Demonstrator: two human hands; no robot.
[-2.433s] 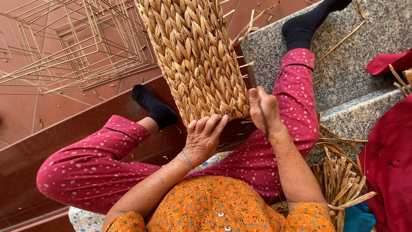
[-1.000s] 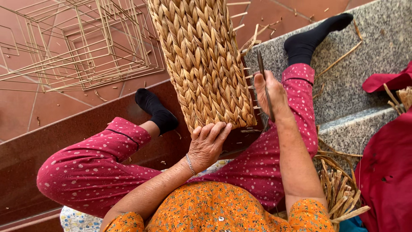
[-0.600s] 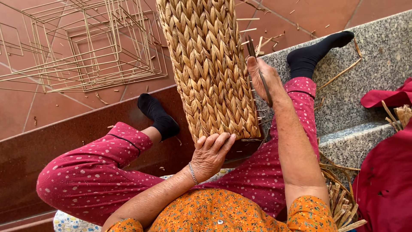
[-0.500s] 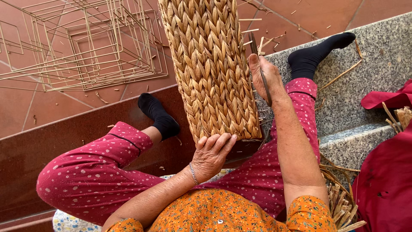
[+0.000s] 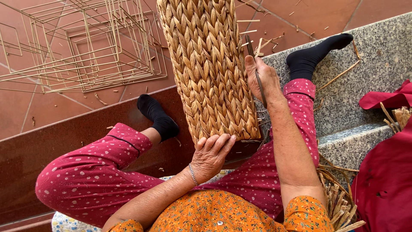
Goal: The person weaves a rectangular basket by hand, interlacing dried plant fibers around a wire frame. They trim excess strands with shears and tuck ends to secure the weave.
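Woven basket (image 5: 210, 68) stands tilted between the person's knees, lower end on the lap, upper end out of frame. Left hand (image 5: 211, 155) cups the basket's bottom edge, fingers (image 5: 219, 144) together and curled over the weave, touching it. Right hand (image 5: 262, 79) lies against the basket's right side, fingers clamped on a thin dark tool (image 5: 255, 71) that points up along the edge. Loose straw ends (image 5: 253, 43) stick out beside the tool. Legs in red dotted trousers (image 5: 92, 172), black socks (image 5: 156, 114). Wire frames (image 5: 81, 43) lie on the tile floor, well apart at left. Granite step (image 5: 369, 56) under the right leg; bundle of straw (image 5: 339, 206) near the right elbow; red cloth (image 5: 386, 180) at right.
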